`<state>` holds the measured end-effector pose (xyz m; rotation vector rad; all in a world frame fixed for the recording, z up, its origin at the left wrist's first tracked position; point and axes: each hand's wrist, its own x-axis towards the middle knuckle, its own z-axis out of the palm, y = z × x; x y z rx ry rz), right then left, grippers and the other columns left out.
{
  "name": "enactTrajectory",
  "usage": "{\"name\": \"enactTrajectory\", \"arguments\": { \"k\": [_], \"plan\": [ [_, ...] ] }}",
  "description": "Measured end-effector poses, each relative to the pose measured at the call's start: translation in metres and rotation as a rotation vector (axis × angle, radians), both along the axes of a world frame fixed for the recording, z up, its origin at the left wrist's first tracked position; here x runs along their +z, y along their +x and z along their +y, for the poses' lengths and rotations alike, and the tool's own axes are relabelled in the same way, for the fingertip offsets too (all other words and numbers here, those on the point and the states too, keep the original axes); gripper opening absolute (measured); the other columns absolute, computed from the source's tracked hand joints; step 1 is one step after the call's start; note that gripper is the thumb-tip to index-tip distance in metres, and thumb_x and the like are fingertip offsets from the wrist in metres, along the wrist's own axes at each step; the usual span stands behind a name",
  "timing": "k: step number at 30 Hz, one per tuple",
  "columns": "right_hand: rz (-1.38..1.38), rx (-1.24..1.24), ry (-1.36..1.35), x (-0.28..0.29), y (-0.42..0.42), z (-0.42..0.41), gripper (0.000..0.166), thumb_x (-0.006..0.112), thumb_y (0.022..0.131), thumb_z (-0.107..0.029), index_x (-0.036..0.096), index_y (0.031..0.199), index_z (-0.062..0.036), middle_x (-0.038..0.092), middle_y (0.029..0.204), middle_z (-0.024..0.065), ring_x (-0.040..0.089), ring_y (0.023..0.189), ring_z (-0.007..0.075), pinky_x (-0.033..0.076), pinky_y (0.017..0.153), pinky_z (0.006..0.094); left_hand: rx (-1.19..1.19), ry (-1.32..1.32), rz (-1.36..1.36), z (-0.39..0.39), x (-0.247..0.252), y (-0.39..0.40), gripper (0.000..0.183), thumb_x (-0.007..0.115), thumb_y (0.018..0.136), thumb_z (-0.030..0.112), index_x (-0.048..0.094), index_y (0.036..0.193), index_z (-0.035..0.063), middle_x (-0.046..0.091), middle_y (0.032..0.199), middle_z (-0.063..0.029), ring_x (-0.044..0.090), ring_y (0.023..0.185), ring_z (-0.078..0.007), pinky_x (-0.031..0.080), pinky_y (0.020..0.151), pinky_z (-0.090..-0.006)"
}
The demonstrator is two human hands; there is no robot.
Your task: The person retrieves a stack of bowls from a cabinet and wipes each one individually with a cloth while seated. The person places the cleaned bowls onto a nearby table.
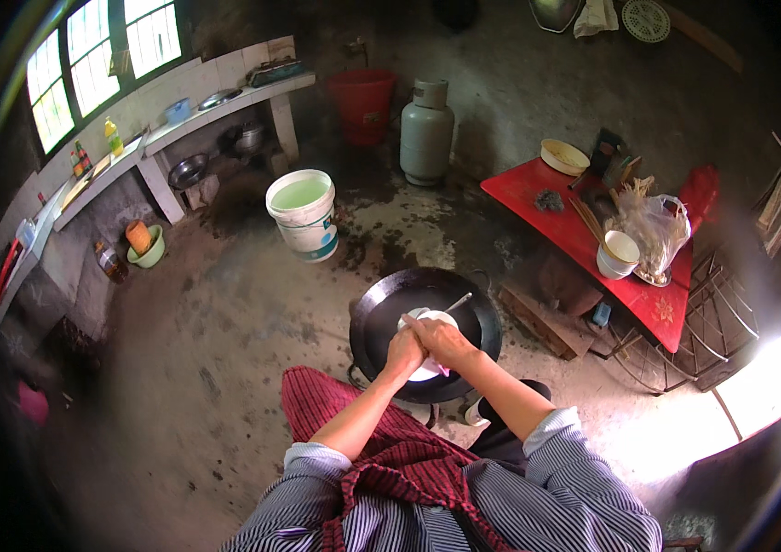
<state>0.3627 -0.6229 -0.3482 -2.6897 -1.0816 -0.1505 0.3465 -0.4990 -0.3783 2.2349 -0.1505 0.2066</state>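
Note:
A large black wok stands low in front of me, between my knees. My left hand and my right hand are pressed together above it, the right lying partly over the left with fingers curled. White bowls show just beyond my fingers, and another white dish is partly hidden beneath my hands. A spoon handle leans out to the right of the bowls. Below my right palm peeks a small pink piece, perhaps cloth; whether either hand grips it is hidden.
Beyond the wok stands a white bucket of greenish water. A red table at right carries stacked bowls, a plastic bag and a basin. Further back are a gas cylinder, a red tub and a tiled counter.

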Motion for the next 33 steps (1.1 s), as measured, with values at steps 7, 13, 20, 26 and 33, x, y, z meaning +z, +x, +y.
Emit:
{"name": "enactTrajectory", "arguments": {
  "k": [7,13,20,26,33],
  "plan": [
    [0.201,-0.017,0.505,0.011,0.022,-0.006,0.048,0.057,0.066,0.003,0.051,0.113,0.0002,0.059,0.100,0.0208,0.059,0.091,0.0309,0.047,0.077,0.0332,0.097,-0.427,0.134,0.017,0.002,0.012,0.031,0.044,0.071,0.001,0.063,0.095,-0.0005,0.065,0.084,-0.0120,0.061,0.076,-0.0177,0.046,0.071,-0.0276],
    [0.338,-0.251,0.958,-0.011,0.035,-0.010,0.032,0.049,0.072,0.005,0.059,0.102,0.0006,0.063,0.093,0.0115,0.059,0.086,0.0178,0.045,0.077,0.0281,0.151,-1.168,0.167,0.003,0.012,0.019,0.041,0.036,0.065,-0.005,0.061,0.099,-0.0044,0.063,0.090,-0.0104,0.060,0.081,-0.0173,0.047,0.074,-0.0256],
    [0.808,-0.475,1.714,-0.052,0.019,0.004,0.013,0.048,0.085,-0.009,0.059,0.087,-0.0022,0.059,0.078,0.0027,0.056,0.071,0.0107,0.046,0.060,0.0248,0.289,-1.318,-0.056,-0.031,0.026,0.024,0.042,0.038,0.065,0.001,0.054,0.103,-0.0065,0.055,0.102,-0.0127,0.055,0.094,-0.0225,0.044,0.086,-0.0320],
    [0.938,-0.467,1.829,-0.060,0.009,0.008,0.014,0.050,0.084,-0.008,0.058,0.095,-0.0026,0.060,0.085,0.0039,0.056,0.072,0.0121,0.047,0.063,0.0247,0.107,-1.239,-0.110,-0.032,0.021,0.021,0.043,0.041,0.069,0.008,0.049,0.110,-0.0027,0.052,0.105,-0.0126,0.053,0.096,-0.0222,0.043,0.088,-0.0315],
    [0.106,-0.185,0.816,-0.032,0.019,-0.020,0.037,0.051,0.070,0.004,0.052,0.107,0.0046,0.061,0.091,0.0188,0.061,0.079,0.0266,0.047,0.072,0.0285,-0.066,-0.316,0.025,0.013,0.018,0.032,0.033,0.046,0.068,0.003,0.060,0.098,0.0020,0.064,0.088,-0.0097,0.060,0.082,-0.0170,0.045,0.075,-0.0277]
  ]
}}
